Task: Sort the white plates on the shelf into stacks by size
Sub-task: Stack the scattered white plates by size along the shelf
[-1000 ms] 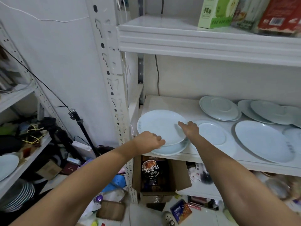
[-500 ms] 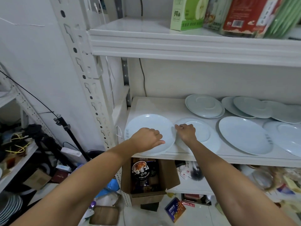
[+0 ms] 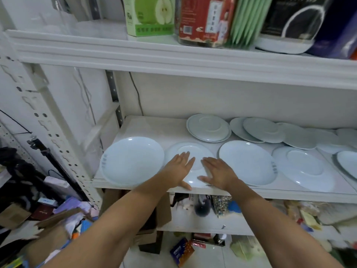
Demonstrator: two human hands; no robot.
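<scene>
As the left hand (image 3: 178, 171) and right hand (image 3: 218, 172) lie flat over the upturned plate (image 3: 190, 147) on the shelf (image 3: 152, 126), centre frame, fingers (image 3: 185, 157) straight, gripping nothing, pickup appears pending. Next move calls for a rim grip and a size-matched stack.

No text reads clearly. On top shelf (image 3: 173, 55), green box (image 3: 148, 16) has a pear picture and white print on its green band, too blurred. The red-label jar (image 3: 204, 20) shows a barcode and characters, illegible. The black box (image 3: 295, 16) has a white ring, lettering cut off at frame top. Small grey rim marks on left plate (image 3: 133, 161) and middle plate (image 3: 249, 163) are unreadable. White lettering on blue packet (image 3: 181, 252) below is blurred.
</scene>
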